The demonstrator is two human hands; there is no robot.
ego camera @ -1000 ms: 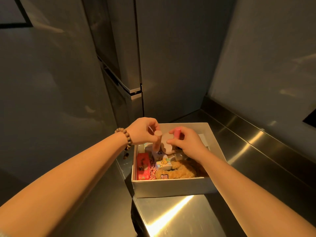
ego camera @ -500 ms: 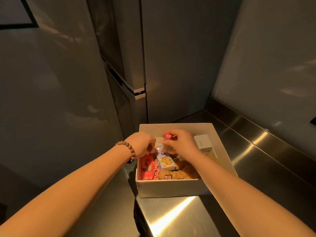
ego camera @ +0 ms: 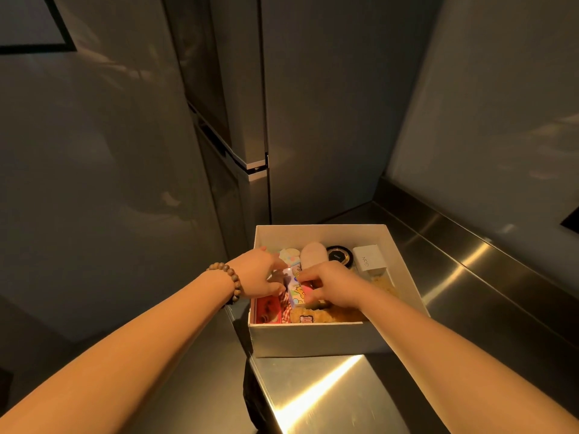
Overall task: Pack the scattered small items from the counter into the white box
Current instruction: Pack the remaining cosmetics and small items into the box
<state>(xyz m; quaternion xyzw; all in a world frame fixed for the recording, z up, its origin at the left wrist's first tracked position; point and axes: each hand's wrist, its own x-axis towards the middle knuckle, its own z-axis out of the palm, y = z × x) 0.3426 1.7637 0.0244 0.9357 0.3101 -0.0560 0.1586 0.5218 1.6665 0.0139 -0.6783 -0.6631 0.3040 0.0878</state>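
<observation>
The white box point(ego camera: 313, 339) sits at the counter's point(ego camera: 344, 396) left edge, already holding small items. Both hands are inside it: the right hand point(ego camera: 336, 288) pinches a pink item point(ego camera: 308, 295); the left hand point(ego camera: 260, 274) has curled fingers, its grip not discernible.

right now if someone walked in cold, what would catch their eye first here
Two bare forearms reach into the white box at the corner of the steel counter, the left hand and the right hand meeting over a cartoon-printed packet. Along the box's far wall lie a pale pink oval, a black round tin and a small white carton. A beaded bracelet circles the left wrist.
</observation>
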